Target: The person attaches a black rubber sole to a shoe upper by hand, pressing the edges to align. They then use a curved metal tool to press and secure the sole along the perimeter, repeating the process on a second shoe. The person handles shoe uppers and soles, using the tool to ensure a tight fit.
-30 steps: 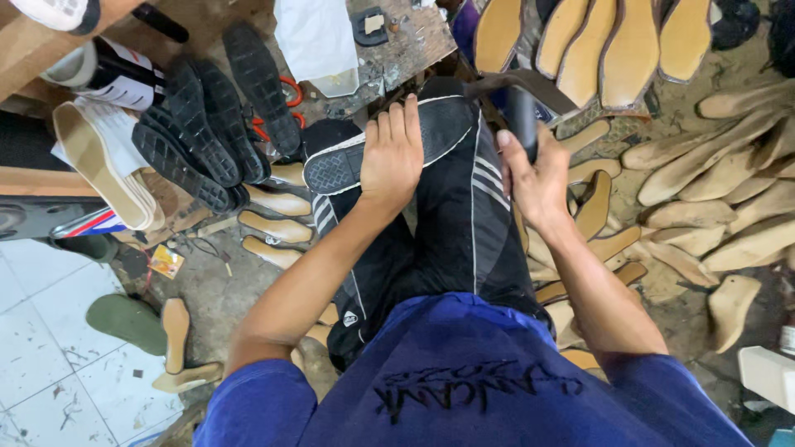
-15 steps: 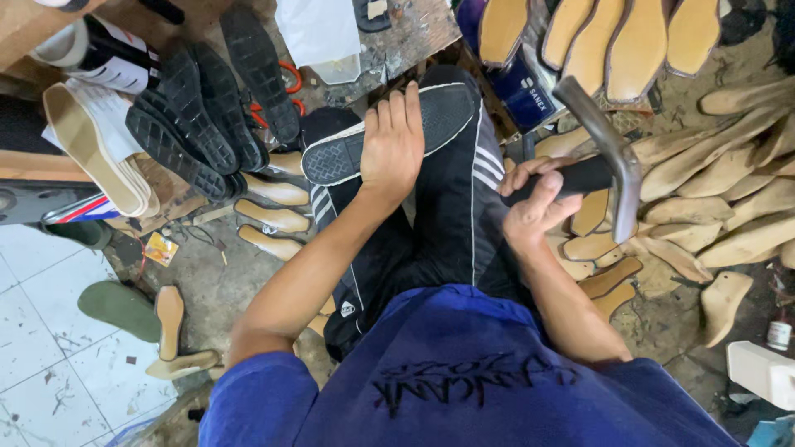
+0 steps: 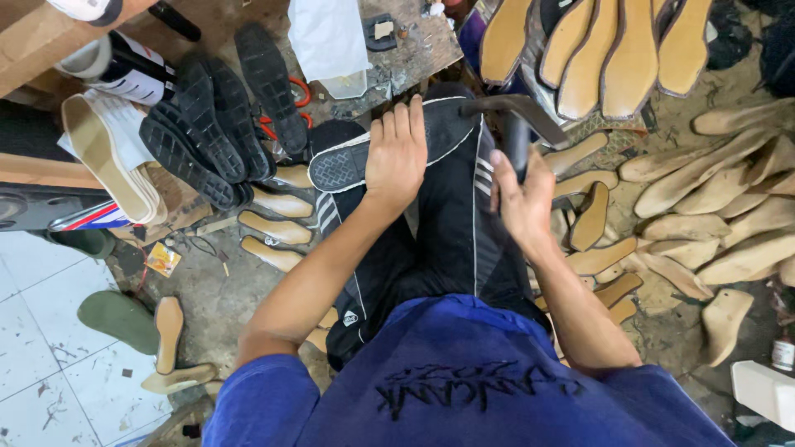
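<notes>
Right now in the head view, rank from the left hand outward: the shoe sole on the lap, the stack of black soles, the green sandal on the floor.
1. Shoe sole: under the left hand, on the lap.
2. Stack of black soles: to its left.
3. Green sandal: lower left, on the floor.

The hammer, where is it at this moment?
In the head view the hammer is right of centre, gripped in the right hand, its head just above the toe end of the black sole pressed down by the left hand.

Right hand (image 3: 523,199) swings the hammer (image 3: 515,124) back over the black sole (image 3: 389,142) after drawing it aside moments earlier
</notes>
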